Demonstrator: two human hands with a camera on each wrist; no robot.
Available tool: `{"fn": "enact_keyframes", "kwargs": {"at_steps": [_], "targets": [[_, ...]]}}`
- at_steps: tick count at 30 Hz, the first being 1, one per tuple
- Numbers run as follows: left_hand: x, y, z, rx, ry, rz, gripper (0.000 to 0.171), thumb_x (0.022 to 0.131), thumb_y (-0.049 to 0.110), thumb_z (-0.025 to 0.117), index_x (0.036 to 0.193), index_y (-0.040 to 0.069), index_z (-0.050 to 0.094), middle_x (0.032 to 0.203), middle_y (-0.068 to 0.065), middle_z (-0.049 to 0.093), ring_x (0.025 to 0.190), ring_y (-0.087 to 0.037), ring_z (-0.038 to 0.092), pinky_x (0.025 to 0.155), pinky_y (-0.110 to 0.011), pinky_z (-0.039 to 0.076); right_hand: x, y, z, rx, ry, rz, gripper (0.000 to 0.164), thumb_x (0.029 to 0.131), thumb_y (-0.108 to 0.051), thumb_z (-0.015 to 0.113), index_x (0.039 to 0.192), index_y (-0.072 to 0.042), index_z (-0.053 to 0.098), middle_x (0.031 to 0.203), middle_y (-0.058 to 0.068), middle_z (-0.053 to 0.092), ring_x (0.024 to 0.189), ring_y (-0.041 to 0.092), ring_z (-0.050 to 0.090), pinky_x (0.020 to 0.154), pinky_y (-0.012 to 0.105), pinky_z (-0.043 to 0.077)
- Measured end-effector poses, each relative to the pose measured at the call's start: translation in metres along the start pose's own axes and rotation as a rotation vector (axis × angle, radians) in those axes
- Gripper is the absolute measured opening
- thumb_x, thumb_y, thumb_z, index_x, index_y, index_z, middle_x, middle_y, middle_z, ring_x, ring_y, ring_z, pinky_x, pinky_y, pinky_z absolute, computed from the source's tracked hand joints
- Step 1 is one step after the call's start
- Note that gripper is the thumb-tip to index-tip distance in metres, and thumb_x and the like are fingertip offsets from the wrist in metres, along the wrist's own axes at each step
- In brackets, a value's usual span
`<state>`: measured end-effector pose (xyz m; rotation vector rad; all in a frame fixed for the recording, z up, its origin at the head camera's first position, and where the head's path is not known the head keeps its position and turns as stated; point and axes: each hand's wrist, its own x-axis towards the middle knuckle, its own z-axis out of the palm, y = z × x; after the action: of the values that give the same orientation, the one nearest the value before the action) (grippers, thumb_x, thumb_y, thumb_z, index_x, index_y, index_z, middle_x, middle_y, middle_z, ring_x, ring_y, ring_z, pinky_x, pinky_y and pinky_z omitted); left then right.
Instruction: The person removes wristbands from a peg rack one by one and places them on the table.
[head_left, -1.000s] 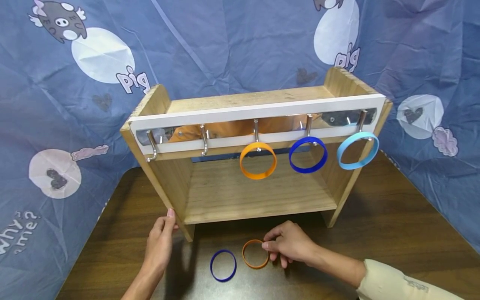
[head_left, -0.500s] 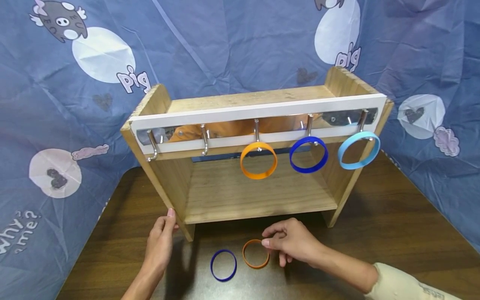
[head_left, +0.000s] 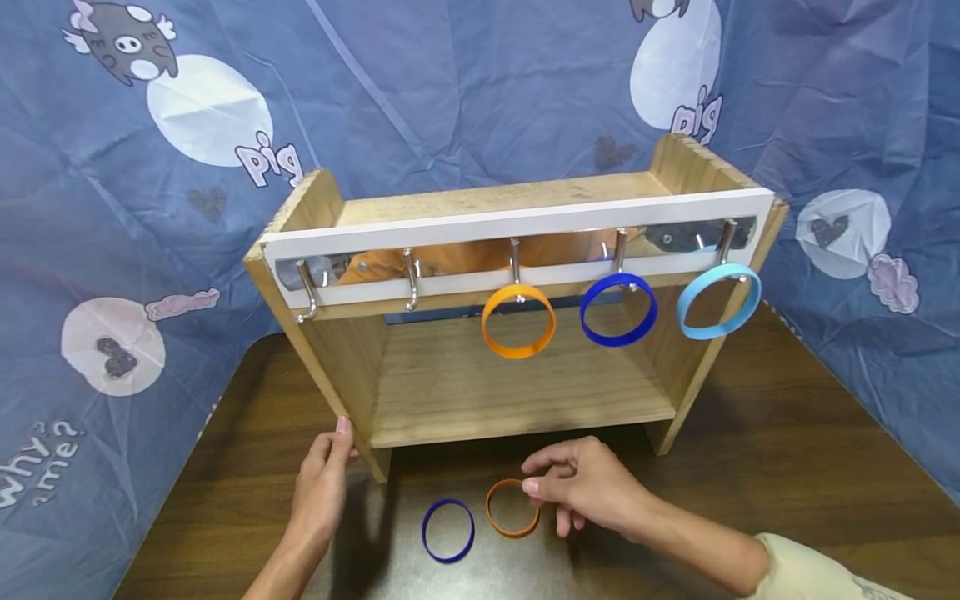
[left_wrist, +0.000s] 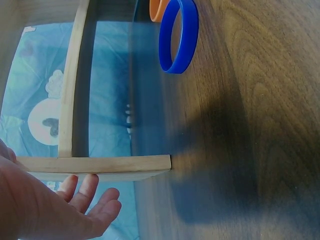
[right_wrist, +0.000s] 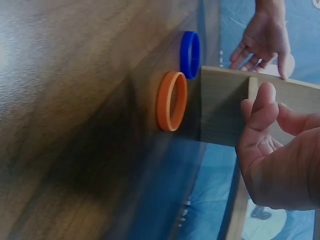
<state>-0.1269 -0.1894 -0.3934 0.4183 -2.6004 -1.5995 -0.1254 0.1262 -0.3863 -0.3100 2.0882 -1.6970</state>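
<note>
– Where do we see the orange ring (right_wrist: 163, 105)?
– We see it flat on the brown table (head_left: 795, 437), just beside the dark blue ring (right_wrist: 185, 55). They are near but don't touch.
– What about the right hand (head_left: 588, 487)?
– We see it up over the right edge of the orange ring. Its fingers are a bit bent, and they hold nothing. From the right wrist we can see a gap.
– And the left hand (head_left: 322, 483)?
– It holds the side board of the wooden shelf (head_left: 517, 387). We see the thumb on the front edge and fingertips at the outside.
– What hangs up high?
– We count five metal hooks (head_left: 307, 292) along a white strip (head_left: 450, 231). Three have rings: a bright orange one (head_left: 517, 352), a deep blue one (head_left: 618, 340) and a light blue one (head_left: 705, 332).
– And behind?
– We see a blue cloth (head_left: 450, 100) with pigs on it.
</note>
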Motion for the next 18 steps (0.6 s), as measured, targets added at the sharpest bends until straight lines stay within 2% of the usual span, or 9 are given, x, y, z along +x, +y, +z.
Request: {"fn": "enact_keyframes", "kwargs": {"at_steps": [5,13,18], "targets": [[0.0,0.0,0.0,0.006,0.001,0.0,0.066,0.099,0.06,0.027,0.115,0.0,0.052,0.118,-0.021,0.057,0.119,-0.034,0.049,0.097,-0.047,0.032,-0.002,-0.012,0.0,0.062,0.025,-0.023,0.037,0.088,-0.02,0.072,0.114,0.004,0.064,0.08,0.012,0.071,0.047,0.014,0.06,0.045,0.021,0.043],[0.0,0.0,0.0,0.002,-0.013,0.006,0.066,0.1,0.059,0.026,0.116,0.0,0.051,0.119,-0.022,0.056,0.119,-0.036,0.049,0.097,-0.049,0.032,0.001,-0.025,-0.002,0.094,0.078,-0.062,0.037,0.088,-0.022,0.071,0.115,0.003,0.064,0.088,0.016,0.072,0.05,0.014,0.062,0.048,0.023,0.046],[0.0,0.0,0.0,0.004,-0.006,0.009,0.065,0.1,0.059,0.027,0.115,0.0,0.051,0.119,-0.022,0.057,0.119,-0.036,0.049,0.098,-0.049,0.032,0.002,-0.029,-0.005,0.137,0.082,-0.101,0.043,0.089,-0.021,0.07,0.121,0.007,0.059,0.094,0.019,0.071,0.051,0.014,0.063,0.05,0.023,0.047]]}}
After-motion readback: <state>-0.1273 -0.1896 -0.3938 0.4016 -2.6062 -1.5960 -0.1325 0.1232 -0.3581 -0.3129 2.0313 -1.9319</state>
